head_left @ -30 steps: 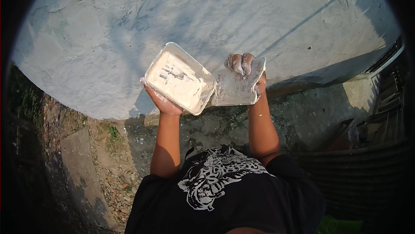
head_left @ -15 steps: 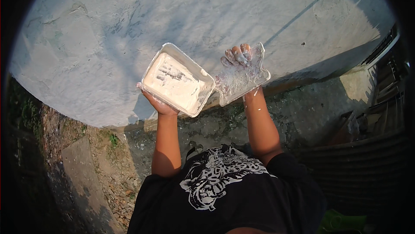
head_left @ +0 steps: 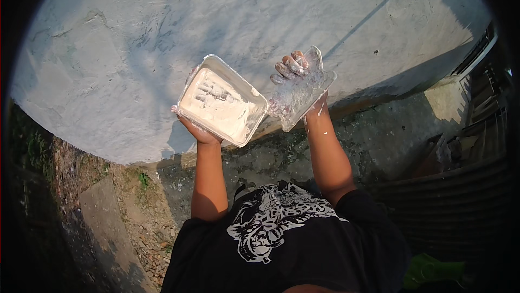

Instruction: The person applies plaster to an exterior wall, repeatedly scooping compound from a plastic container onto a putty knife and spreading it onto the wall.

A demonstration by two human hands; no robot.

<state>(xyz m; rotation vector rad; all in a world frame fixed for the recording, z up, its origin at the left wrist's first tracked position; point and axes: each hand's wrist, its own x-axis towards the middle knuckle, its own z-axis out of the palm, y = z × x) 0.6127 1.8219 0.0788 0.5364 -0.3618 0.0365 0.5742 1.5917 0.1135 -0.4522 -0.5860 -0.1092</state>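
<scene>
My left hand [head_left: 198, 130] is closed around the near left side of a white rectangular tub [head_left: 242, 83], with its thumb at the outside edge. Cream-white paste [head_left: 225, 110] covers the tub's floor, with streaks scraped in its middle. My right hand [head_left: 293, 66], its fingers smeared with paste, grips a thin, see-through plastic piece [head_left: 311, 90] with a wavy, irregular edge. White residue coats that piece, and its lower left part is close to the tub's right corner; whether they touch I cannot tell. Part of the right palm is hidden behind it.
A pale plastered wall [head_left: 162, 33] rises just ahead, crossed by shadows. At its foot runs a dark concrete strip [head_left: 379, 130]. Stony ground and a flat slab [head_left: 108, 222] lie to the left. Corrugated sheeting [head_left: 449, 201] and a green object [head_left: 433, 271] are at the right.
The plastic piece in my right hand has tilted and shifted slightly up and to the left. My left hand and the tub have barely moved.
</scene>
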